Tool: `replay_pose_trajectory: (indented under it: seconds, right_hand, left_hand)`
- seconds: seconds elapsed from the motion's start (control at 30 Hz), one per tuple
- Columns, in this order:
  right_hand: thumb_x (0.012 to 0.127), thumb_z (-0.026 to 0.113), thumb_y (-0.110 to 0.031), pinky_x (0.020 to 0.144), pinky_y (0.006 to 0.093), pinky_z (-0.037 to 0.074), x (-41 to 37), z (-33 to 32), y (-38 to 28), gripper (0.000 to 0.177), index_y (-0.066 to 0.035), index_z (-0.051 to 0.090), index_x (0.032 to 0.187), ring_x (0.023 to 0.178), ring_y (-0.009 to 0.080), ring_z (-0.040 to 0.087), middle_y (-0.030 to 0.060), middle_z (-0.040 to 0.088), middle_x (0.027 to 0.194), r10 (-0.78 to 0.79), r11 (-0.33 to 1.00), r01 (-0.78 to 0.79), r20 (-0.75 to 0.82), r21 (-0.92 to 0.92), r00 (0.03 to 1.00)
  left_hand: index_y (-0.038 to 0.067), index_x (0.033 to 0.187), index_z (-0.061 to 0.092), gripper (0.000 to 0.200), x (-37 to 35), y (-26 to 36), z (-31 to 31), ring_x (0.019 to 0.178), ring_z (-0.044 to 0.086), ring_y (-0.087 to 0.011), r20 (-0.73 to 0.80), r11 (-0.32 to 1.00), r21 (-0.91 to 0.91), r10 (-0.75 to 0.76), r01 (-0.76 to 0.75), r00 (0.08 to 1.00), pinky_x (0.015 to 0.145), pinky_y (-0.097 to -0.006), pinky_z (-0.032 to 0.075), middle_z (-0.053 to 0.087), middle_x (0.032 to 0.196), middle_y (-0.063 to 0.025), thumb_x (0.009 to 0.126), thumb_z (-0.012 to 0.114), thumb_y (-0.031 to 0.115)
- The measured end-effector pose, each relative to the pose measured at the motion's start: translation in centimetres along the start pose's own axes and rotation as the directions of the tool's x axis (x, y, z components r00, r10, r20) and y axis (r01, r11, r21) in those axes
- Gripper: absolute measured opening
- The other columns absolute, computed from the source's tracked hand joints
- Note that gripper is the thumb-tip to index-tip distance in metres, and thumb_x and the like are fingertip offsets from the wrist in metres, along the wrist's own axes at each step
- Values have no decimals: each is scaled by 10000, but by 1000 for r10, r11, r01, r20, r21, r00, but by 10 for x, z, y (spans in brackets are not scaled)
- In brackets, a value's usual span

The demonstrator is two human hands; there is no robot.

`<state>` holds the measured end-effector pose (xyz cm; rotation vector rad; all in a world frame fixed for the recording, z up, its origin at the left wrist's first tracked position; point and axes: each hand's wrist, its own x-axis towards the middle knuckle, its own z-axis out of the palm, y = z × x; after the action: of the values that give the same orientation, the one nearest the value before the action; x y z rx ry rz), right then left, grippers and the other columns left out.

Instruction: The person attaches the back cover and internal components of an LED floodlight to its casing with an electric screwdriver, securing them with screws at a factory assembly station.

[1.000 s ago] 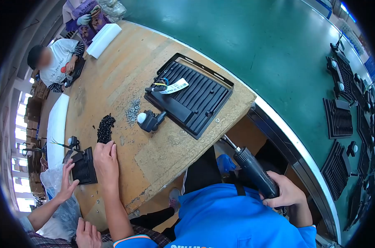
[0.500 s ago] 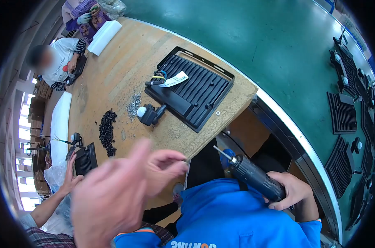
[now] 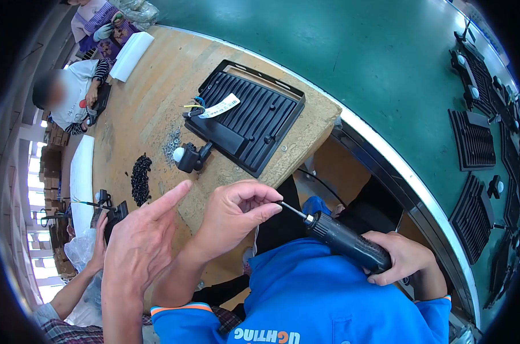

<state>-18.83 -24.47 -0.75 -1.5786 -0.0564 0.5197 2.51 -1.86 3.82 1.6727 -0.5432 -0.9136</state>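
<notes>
My right hand [image 3: 400,258] is wrapped round a black electric screwdriver [image 3: 349,241], which points up and to the left. At the tip of its bit [image 3: 294,210], my left hand [image 3: 240,215] pinches with thumb and forefinger; whatever is between them is too small to make out. Beyond my hands, a black finned lamp housing [image 3: 254,117] lies on the wooden table [image 3: 157,63], with wires, a white label [image 3: 221,106] and a sensor with a white dome [image 3: 188,157]. Another person's hand [image 3: 139,246], index finger extended, is left of my left hand.
Black screws [image 3: 140,179] and metal washers [image 3: 171,144] are piled on the table. A seated co-worker [image 3: 71,97] is at the upper left. More lamp housings [image 3: 472,140] rest on the green surface [image 3: 374,69] at right. Another hand [image 3: 99,243] is at the left edge.
My left hand has moved right and up to the bit's tip. The other person's blurred hand has drawn back left and now shows an extended finger. The view has shifted slightly.
</notes>
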Motion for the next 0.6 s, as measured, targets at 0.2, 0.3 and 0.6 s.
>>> replay_pose_trajectory:
  seconds: [0.2,0.3,0.6]
  right_hand:
    - [690,726,-181,605,291,484,-2,-4,0,649,37,433,1228,665,187,616,121,612,791,-3,998,3,12,-65,1000]
    - [691,727,-189,604,293,483,-2,-4,0,655,36,430,1229,658,193,616,126,615,794,46,992,-43,25,-119,999]
    - [671,744,-163,653,278,507,4,1,14,629,23,451,1195,698,160,626,93,626,808,-70,986,65,24,150,997]
  left_hand:
    - [-25,902,663,124,2,7,-4,736,550,-53,92,973,232,-18,-4,996,627,-178,427,590,830,-18,779,658,-31]
    - [-26,902,665,123,4,17,-7,718,547,-54,220,882,462,-12,-94,975,612,-179,425,594,830,-23,780,653,-27]
    - [31,955,671,123,15,13,1,668,549,-62,-70,991,-136,-9,0,998,575,-206,416,588,734,-18,854,608,65]
